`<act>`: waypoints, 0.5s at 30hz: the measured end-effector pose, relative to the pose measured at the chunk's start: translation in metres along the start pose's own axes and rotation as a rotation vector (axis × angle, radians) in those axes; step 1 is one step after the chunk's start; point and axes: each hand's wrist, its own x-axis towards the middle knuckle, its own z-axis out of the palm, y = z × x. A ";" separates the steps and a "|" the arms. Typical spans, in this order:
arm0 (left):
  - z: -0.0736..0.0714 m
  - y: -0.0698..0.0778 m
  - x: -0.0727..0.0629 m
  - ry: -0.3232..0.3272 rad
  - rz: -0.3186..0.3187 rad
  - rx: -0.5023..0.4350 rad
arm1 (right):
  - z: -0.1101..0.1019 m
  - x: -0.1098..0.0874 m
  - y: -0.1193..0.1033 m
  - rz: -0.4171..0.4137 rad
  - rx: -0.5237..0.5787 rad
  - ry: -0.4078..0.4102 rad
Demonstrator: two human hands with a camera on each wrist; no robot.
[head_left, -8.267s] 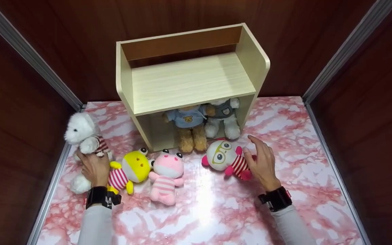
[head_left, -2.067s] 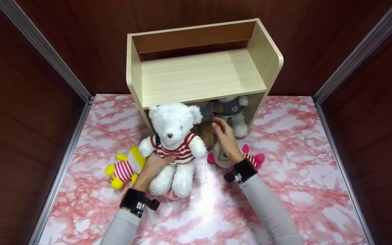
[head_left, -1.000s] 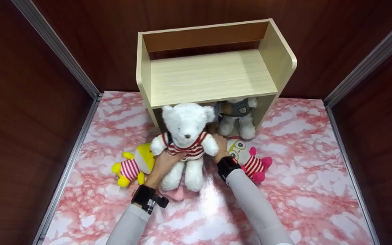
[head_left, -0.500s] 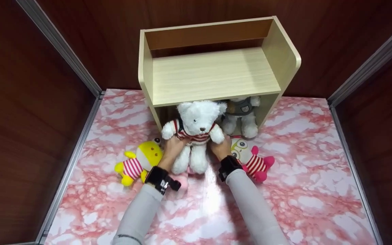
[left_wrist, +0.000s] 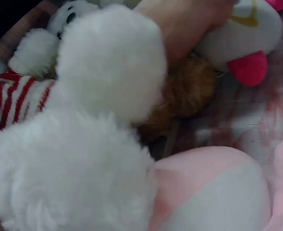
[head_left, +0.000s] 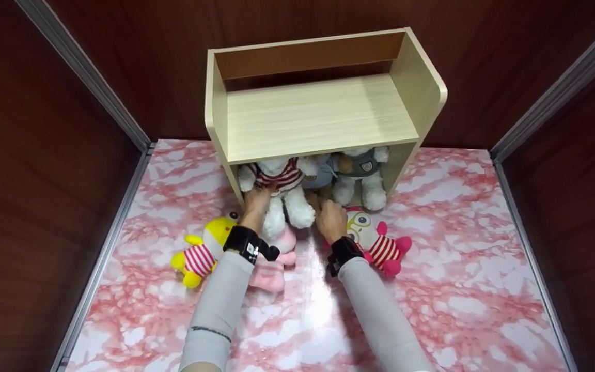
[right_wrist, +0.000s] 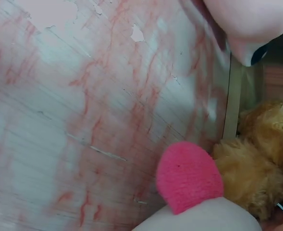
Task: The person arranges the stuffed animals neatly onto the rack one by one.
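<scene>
My left hand [head_left: 259,204] grips the white teddy bear [head_left: 299,206] in a red-striped sweater around its lower body. The bear leans inside the shelf's lower compartment, its head hidden under the board; its white legs [left_wrist: 69,168] fill the left wrist view. Beside it, partly covered, sits the brown teddy bear [head_left: 321,174] in a blue top. My right hand [head_left: 332,222] holds that bear's feet, whose brown fur [right_wrist: 247,175] shows in the right wrist view with fingers [right_wrist: 280,222] at the edge. A white bear in a grey vest [head_left: 364,166] sits at the compartment's right.
The wooden shelf [head_left: 318,119] stands against the back wall. On the pink marbled floor [head_left: 463,305] lie a yellow frog toy [head_left: 199,258], a pink frog toy [head_left: 269,276] and a pink-and-white panda toy [head_left: 385,251], close around both forearms.
My left hand has carried the white striped-sweater bear from the far left into the compartment. My right hand has moved left from beside the panda toy to the brown bear's feet.
</scene>
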 end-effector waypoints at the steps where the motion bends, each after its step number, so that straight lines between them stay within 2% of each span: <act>1: 0.002 0.002 0.004 0.018 0.017 -0.040 | 0.000 0.000 0.000 -0.003 0.007 0.006; 4: 0.007 0.005 0.012 0.088 0.045 -0.117 | 0.002 -0.001 0.001 -0.021 0.022 0.014; 7: 0.012 0.007 0.019 0.151 0.027 -0.205 | 0.003 -0.002 0.001 -0.021 0.029 0.008; 10: 0.016 0.005 0.025 0.202 0.030 -0.209 | 0.004 -0.002 0.002 -0.016 0.024 -0.007; 11: 0.018 0.004 0.029 0.202 0.025 -0.198 | 0.004 -0.002 0.002 -0.017 0.020 -0.010; 13: 0.021 0.000 0.042 0.196 0.040 -0.167 | 0.004 -0.002 0.002 -0.025 0.015 -0.008; 15: 0.023 -0.009 0.058 0.179 0.082 -0.128 | 0.003 -0.002 0.003 -0.042 0.007 -0.001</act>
